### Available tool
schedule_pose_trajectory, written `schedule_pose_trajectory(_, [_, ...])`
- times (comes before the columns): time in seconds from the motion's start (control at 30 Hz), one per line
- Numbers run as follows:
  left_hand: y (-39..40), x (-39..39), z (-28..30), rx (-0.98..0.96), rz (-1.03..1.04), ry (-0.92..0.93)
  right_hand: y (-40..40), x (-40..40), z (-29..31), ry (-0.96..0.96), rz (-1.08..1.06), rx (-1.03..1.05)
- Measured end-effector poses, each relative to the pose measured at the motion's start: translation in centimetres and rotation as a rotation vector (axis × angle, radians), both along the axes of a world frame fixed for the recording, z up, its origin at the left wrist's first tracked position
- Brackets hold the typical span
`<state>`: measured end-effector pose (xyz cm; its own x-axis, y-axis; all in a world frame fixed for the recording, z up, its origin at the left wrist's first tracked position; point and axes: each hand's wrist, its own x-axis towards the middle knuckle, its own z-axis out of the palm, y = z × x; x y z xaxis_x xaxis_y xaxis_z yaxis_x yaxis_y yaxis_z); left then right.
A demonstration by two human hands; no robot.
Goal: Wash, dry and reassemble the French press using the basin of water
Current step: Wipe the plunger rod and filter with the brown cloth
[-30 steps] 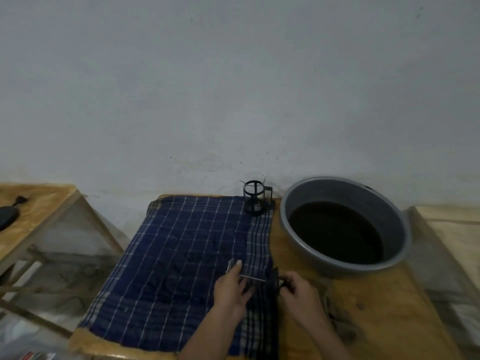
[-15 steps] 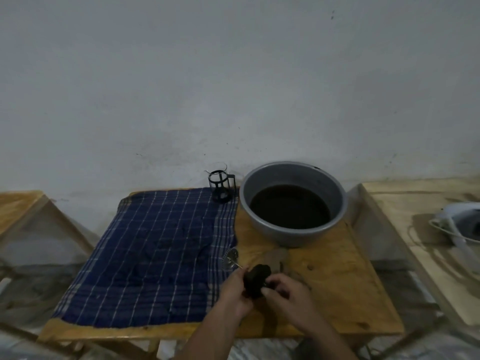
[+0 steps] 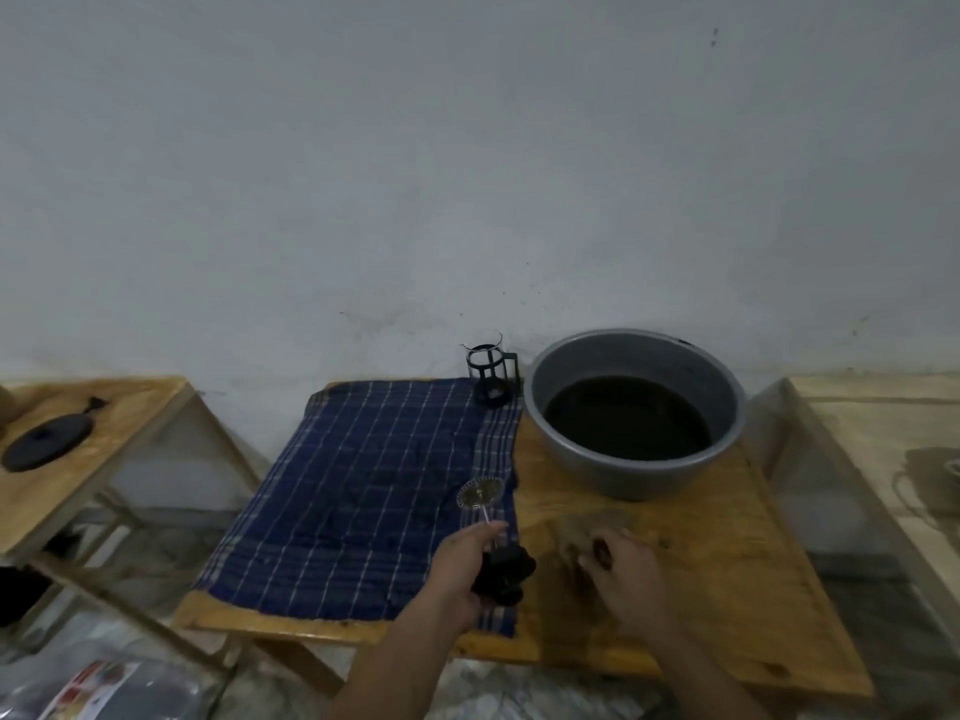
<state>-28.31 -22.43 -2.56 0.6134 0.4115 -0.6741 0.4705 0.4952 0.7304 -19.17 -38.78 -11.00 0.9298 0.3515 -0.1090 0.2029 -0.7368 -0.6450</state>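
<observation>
My left hand (image 3: 460,576) grips the French press plunger by its black lid (image 3: 506,570). The thin rod points away from me and ends in the round mesh filter (image 3: 480,492), which hovers over the right edge of the blue checked cloth (image 3: 363,485). My right hand (image 3: 626,576) rests to the right over a wet patch of the wooden table (image 3: 701,589), fingers curled. A small dark spot shows at its fingertips; I cannot tell whether it is something held. The black-framed glass carafe (image 3: 491,374) stands at the cloth's far right corner. The grey basin (image 3: 571,459) holds dark water.
A second wooden table on the left carries a flat black round object (image 3: 47,446). Another wooden surface (image 3: 883,433) lies to the right of the basin's table. Printed packaging (image 3: 88,688) lies on the floor at the lower left. A grey wall runs behind everything.
My right hand has come off the plunger lid and moved right over the table. My left hand still holds the plunger, whose filter now points away from me.
</observation>
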Motion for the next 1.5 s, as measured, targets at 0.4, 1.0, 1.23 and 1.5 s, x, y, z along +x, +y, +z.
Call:
schedule_pose_trajectory(0.4, [-3.1, 1.8, 1.0, 0.656, -0.769, -0.170, 2.8, -0.4, 10.3, 0.015, -0.086, 0.517])
schedule_pose_trajectory(1.0, [-4.9, 2.9, 1.6, 0.687, -0.930, -0.298, -0.5, 2.5, 12.3, 0.411, -0.229, 0.660])
schedule_pose_trajectory(1.23, [-4.4, 3.6, 3.0, 0.610, -0.809, -0.335, -1.9, 2.1, 13.3, 0.437, -0.323, 1.097])
schedule_pose_trajectory(1.5, [-3.8, 4.2, 3.8, 0.652, -0.840, -0.378, -2.6, 2.1, 16.8, 0.298, -0.579, 1.481])
